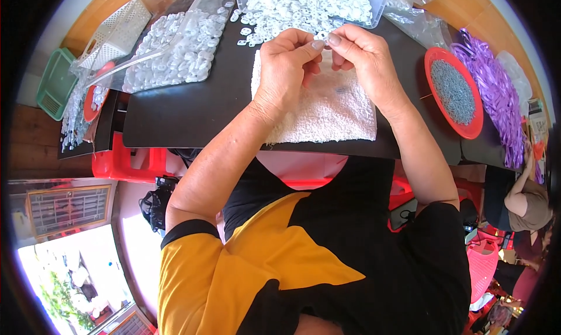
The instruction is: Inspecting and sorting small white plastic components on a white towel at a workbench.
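Observation:
Over a white towel (321, 122) on the dark table, my left hand (285, 63) and my right hand (365, 57) meet with the thumbs close together. Both are closed in a pinch. What sits between the fingertips is too small and too covered to make out. Just beyond the hands, small white oval plastic pieces with holes (298, 8) spill from a clear bin (381, 2). A few loose ones lie left of that heap. A clear plastic bag (175, 51) full of white pieces lies to the left.
At right stands a red bowl (429, 72) of small grey metal pieces, beside a bundle of purple ribbons (488, 81). A white basket (120, 31) and a green tray (54, 84) are at far left. A red stool (125, 160) stands below. Other people (526, 206) sit at far right.

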The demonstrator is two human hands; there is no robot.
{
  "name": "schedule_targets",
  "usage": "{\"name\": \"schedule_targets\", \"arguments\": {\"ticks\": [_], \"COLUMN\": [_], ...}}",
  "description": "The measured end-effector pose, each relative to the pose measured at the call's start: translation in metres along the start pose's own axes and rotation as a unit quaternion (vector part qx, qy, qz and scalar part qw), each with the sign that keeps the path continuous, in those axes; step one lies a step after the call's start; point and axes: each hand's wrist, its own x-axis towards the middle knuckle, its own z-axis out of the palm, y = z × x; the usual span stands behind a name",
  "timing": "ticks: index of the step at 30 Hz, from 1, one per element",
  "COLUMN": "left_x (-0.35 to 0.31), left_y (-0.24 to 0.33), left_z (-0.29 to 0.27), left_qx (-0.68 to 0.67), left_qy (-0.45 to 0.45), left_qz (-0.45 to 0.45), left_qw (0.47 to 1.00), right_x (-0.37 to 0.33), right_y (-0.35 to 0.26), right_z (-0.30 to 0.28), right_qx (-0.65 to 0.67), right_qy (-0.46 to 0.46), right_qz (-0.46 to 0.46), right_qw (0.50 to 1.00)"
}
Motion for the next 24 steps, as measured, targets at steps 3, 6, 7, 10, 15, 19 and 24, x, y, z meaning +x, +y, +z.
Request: {"name": "schedule_targets", "arguments": {"ticks": [3, 6, 7, 10, 15, 19, 24], "left_x": [0.000, 0.000, 0.000, -0.002, -0.005, -0.006, -0.009], "left_y": [0.000, 0.000, 0.001, 0.006, 0.007, 0.006, 0.008], "left_z": [0.001, 0.001, 0.001, 0.002, 0.001, -0.001, -0.003], "left_qx": [-0.004, -0.007, -0.007, -0.012, 0.012, 0.048, 0.058], "left_qy": [-0.009, -0.022, -0.023, -0.050, -0.106, -0.090, -0.074], "left_qz": [0.019, 0.037, 0.038, 0.084, 0.119, 0.150, 0.147], "left_qw": [1.000, 0.999, 0.999, 0.995, 0.987, 0.983, 0.985], "right_x": [0.000, 0.003, 0.004, 0.005, 0.003, 0.001, -0.003], "right_y": [-0.003, -0.002, -0.001, -0.004, -0.005, -0.004, -0.003], "right_z": [-0.003, -0.012, -0.016, -0.027, -0.025, -0.024, -0.017], "right_qx": [0.020, 0.043, 0.053, 0.092, 0.140, 0.178, 0.218], "right_qy": [-0.003, -0.012, -0.021, -0.096, -0.113, -0.120, -0.118], "right_qz": [0.024, 0.028, 0.025, 0.044, 0.070, 0.086, 0.123], "right_qw": [1.000, 0.999, 0.998, 0.990, 0.981, 0.973, 0.961]}}
